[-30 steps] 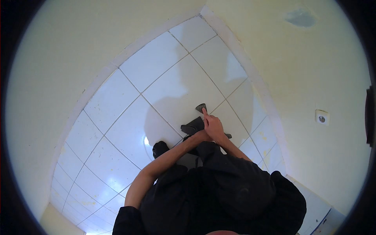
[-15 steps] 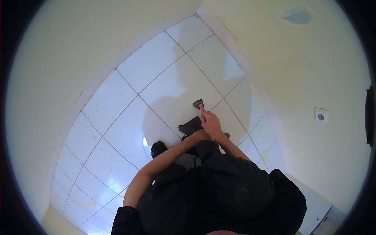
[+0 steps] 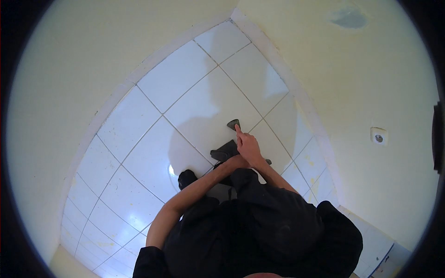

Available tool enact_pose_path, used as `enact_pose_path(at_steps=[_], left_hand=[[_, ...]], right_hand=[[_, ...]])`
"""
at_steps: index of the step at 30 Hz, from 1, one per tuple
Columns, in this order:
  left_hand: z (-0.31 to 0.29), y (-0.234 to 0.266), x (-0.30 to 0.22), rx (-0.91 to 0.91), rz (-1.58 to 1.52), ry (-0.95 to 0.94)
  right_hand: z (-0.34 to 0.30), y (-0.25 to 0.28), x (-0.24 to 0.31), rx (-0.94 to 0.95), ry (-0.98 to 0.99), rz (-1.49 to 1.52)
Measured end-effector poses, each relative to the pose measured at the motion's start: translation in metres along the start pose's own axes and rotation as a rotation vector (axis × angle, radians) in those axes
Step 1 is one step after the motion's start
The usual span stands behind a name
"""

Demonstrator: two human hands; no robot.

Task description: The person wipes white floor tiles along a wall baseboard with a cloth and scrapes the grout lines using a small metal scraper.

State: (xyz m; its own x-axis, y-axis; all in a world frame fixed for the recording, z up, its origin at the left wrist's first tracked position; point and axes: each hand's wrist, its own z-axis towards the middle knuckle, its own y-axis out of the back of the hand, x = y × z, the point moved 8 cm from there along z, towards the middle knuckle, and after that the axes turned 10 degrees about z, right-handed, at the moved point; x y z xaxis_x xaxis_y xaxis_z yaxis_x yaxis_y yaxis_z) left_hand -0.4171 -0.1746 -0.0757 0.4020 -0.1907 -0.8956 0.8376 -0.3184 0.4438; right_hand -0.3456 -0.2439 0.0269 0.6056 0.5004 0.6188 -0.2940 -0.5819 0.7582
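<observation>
Low over the white tiled floor, my right hand is closed around a scraper, its index finger stretched along the tool. The scraper's dark, flared blade points away from me and meets or nearly meets a tile; its handle is hidden in the hand. My left hand lies at the right wrist, its fingers hidden behind the right hand and forearm. A dark grey, flat-edged thing sits just left of the right hand; I cannot make out what it is.
My black-clad left foot is on the tiles. Pale walls with a light skirting meet in a corner ahead. A white socket and a grey patch mark the right wall. Yellowish stains spot some tiles.
The whole view has shifted very slightly. Both hands and the scraper keep nearly the same place over the tiles.
</observation>
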Motion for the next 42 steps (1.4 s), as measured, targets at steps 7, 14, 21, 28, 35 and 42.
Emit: enact_pose_path(at_steps=[7, 14, 21, 28, 35, 42], left_hand=[[-0.002, 0.000, -0.002, 0.012, 0.009, 0.003], [0.004, -0.008, 0.005, 0.004, -0.001, 0.018], [0.011, -0.006, -0.001, 0.050, -0.017, 0.021], [0.010, -0.006, 0.004, 0.134, -0.117, 0.114], [0.007, 0.041, -0.040, 0.280, -0.125, 0.217], [0.000, 0.022, -0.036, 0.202, 0.114, -0.063]], right_hand=[[0.002, 0.005, 0.002, -0.019, 0.008, 0.025], [0.004, 0.011, 0.002, -0.043, 0.009, 0.016], [0.001, 0.015, -0.006, -0.078, -0.034, 0.098], [0.003, 0.016, -0.002, -0.054, -0.055, 0.039], [0.019, 0.029, -0.013, -0.111, -0.028, 0.043], [0.030, 0.036, -0.022, -0.086, -0.127, 0.007]])
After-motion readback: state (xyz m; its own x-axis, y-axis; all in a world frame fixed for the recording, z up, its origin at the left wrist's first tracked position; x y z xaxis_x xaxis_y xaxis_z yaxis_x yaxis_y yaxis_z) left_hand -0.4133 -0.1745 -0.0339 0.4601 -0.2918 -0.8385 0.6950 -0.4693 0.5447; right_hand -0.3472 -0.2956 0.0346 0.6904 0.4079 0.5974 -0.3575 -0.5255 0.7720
